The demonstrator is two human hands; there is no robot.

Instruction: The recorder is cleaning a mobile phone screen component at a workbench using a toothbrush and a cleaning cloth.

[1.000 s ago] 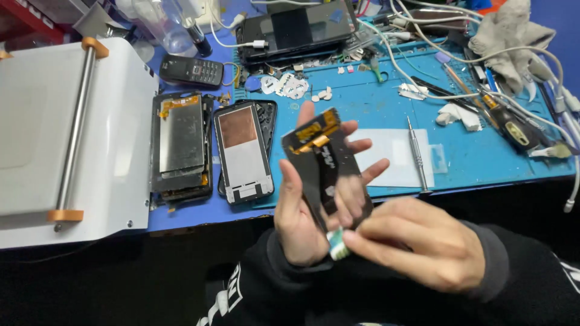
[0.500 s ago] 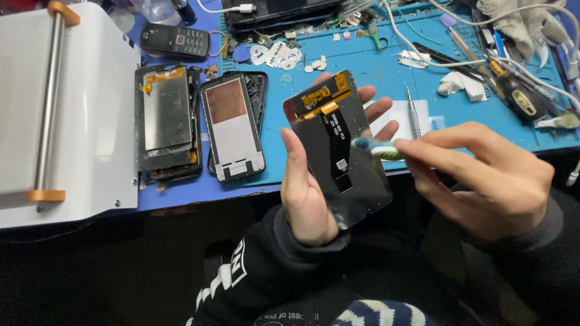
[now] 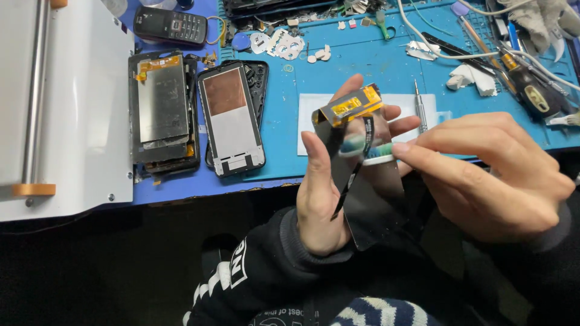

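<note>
Left hand: your left hand [image 3: 323, 199] holds one phone screen panel [image 3: 368, 193]. The thumb sits on the near side and the fingers wrap behind it.
Right hand: your right hand [image 3: 489, 175] pinches one small brush [image 3: 365, 151] in a tight grip. The brush head touches the panel.
Where the panel is: it is up off the tabletop [image 3: 362, 66], between your two hands and close to your body.
Long way of the panel: it runs from near your chest up and away from you, leaning a little to the left. The end with the orange strip [image 3: 353, 105] is the far end.
Which way the brush lies: it comes in from the right, across the panel's short way, just under the orange strip.
Nearer hand: both hands are at the panel. The left one carries it, and the right one only reaches it with the brush.
Count on the tabletop: two open phone bodies [image 3: 163, 115] [image 3: 232, 118] lie side by side to your left. One small button phone [image 3: 171, 25] lies behind them. One thin screwdriver [image 3: 420, 105] lies just past your right fingers. One white machine [image 3: 60, 102] is at the far left.
</note>
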